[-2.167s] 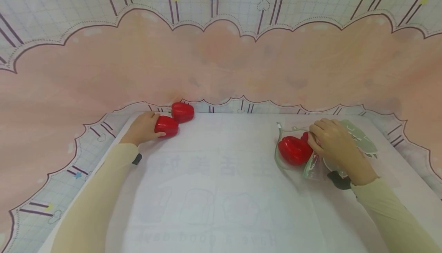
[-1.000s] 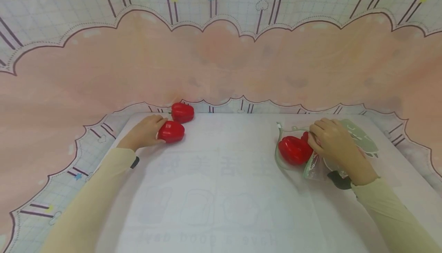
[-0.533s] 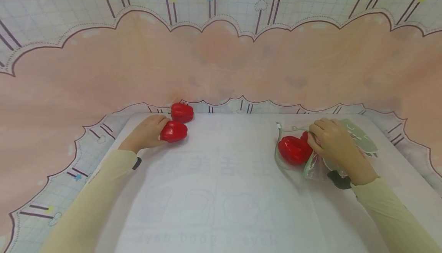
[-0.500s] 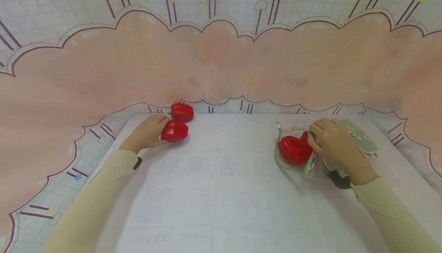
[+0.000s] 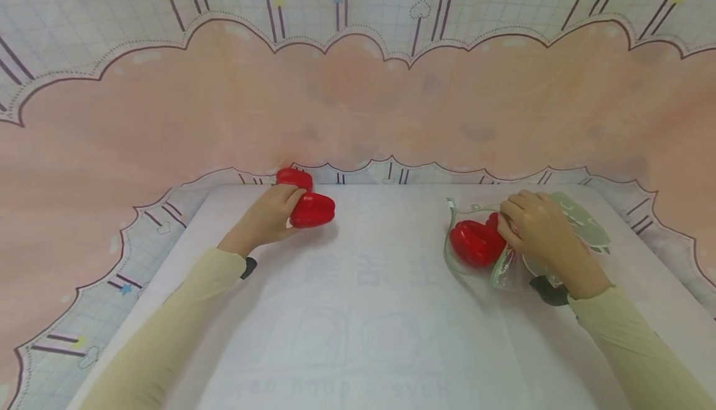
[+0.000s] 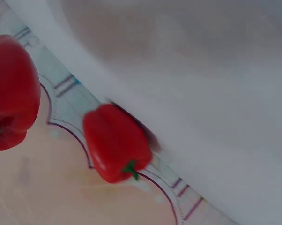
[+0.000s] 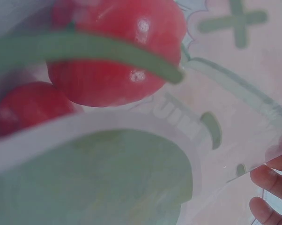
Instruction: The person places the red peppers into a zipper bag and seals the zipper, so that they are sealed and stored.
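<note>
Left of the bag [image 5: 582, 220], left hand [image 5: 270, 214] grips a pepper [image 5: 313, 210], right hand [image 5: 539, 225] pinching the bag, another pepper [image 5: 475, 244] inside

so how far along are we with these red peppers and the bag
Looks done: one glossy red bell pepper appears inside the clear, green-trimmed plastic bag, another red shape beside it. In hand: the left hand grips a red bell pepper; the right hand holds the bag. Apparently left: bagging that pepper, and the red, green-stemmed pepper at the far edge of the white table.
</note>
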### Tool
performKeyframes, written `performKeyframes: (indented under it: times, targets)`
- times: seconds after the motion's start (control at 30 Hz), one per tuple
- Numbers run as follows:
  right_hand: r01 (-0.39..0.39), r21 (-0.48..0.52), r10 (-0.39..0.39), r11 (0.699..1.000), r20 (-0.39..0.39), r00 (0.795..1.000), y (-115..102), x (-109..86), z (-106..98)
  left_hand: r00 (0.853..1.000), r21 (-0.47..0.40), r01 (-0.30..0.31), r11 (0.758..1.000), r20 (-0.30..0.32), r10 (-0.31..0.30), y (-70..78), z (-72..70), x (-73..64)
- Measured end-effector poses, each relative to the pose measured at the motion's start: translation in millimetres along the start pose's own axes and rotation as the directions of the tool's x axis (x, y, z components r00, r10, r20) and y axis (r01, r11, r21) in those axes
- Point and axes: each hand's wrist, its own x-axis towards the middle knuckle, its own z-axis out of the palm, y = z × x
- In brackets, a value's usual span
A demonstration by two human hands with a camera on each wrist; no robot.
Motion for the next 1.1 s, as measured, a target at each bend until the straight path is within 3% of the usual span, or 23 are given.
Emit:
performKeyframes:
  times: [0.4,0.8,1.1]
  targets:
    - [-0.017,0.001,0.017,1.000,0.029,0.999,-1,0.1,0,0.994,0.048,-0.079,0.996,-0.067,0.082,50.4,9.0,21.8]
    - [-0.005,0.005,0.005,1.000,0.017,1.000,-2,0.7,-1,0.990,-0.016,-0.127,0.992,-0.063,0.126,98.1,18.4,47.2]
    - [-0.009,0.006,0.009,1.000,0.025,1.000,-3,1.0,0,0.973,-0.045,-0.214,0.976,-0.093,0.209,135.2,24.3,69.4]
